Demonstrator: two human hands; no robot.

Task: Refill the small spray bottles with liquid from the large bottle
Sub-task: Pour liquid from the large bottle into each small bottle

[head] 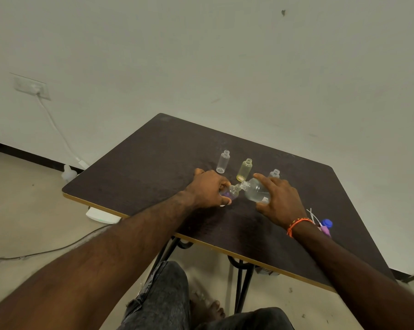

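My left hand grips a small purple-tinted bottle, tilted with its open neck pointing right. My right hand holds the large clear bottle tipped on its side, its mouth touching the small bottle's neck. Clear liquid shows inside the large bottle. Behind the hands stand three uncapped small bottles: a clear one, a yellow one and another clear one, partly hidden by my right fingers.
The dark brown table has spray-pump tops with white tubes and a blue cap by my right wrist. A white wall stands close behind. A cable, a white device and a white bottle lie on the floor at left.
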